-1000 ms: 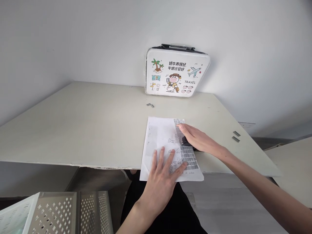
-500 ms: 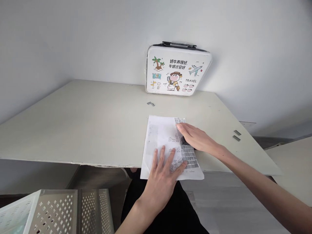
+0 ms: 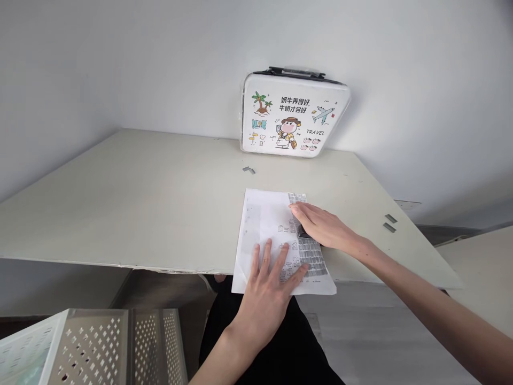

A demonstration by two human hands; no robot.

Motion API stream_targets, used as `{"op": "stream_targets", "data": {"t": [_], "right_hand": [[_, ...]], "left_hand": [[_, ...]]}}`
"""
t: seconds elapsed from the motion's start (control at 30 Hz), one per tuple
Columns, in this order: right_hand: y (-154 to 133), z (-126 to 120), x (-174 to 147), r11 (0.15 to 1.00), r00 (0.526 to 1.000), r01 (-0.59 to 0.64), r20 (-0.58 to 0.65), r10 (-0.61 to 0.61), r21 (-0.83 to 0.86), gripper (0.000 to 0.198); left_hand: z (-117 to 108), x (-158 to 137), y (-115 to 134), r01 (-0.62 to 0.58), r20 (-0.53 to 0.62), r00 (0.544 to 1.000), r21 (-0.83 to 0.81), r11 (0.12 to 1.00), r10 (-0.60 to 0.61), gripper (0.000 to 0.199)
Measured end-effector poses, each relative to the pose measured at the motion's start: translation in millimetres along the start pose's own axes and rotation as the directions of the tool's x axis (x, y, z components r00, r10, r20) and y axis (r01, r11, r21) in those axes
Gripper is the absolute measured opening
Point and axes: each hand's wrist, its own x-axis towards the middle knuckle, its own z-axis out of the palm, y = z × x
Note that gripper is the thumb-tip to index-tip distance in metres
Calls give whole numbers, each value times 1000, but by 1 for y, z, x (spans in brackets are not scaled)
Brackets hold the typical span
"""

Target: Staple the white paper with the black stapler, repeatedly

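Note:
A sheet of printed paper [image 3: 266, 214] lies at the table's front edge, its near end hanging over. Dense grey rows of staples [image 3: 315, 259] run down its right side. My left hand [image 3: 266, 294] rests flat on the lower part of the sheet, fingers spread. At the sheet's right edge, my right hand [image 3: 323, 227] covers a black stapler [image 3: 302, 232] and presses on it from above. Most of the stapler is hidden under the palm, with only a dark corner showing. The right fingertips reach toward the upper rows of staples.
Behind the paper, a white cartoon-printed case [image 3: 294, 117] with a black handle leans against the wall. Short staple strips lie on the table [image 3: 140, 203]: a pair [image 3: 249, 170] before the case, another [image 3: 389, 222] at right. Perforated plastic baskets [image 3: 94, 342] stand below, lower left.
Both hands keep their places on the paper and stapler. Only a very slight shift of the whole view shows.

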Motion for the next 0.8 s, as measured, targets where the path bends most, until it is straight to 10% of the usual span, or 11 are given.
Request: {"op": "stream_targets", "data": {"t": [0.8], "right_hand": [[0,0,0,1000,1000,4,2,-4,8,59]], "left_hand": [[0,0,2,13,-10,1000,2,1000,-13,70]]}}
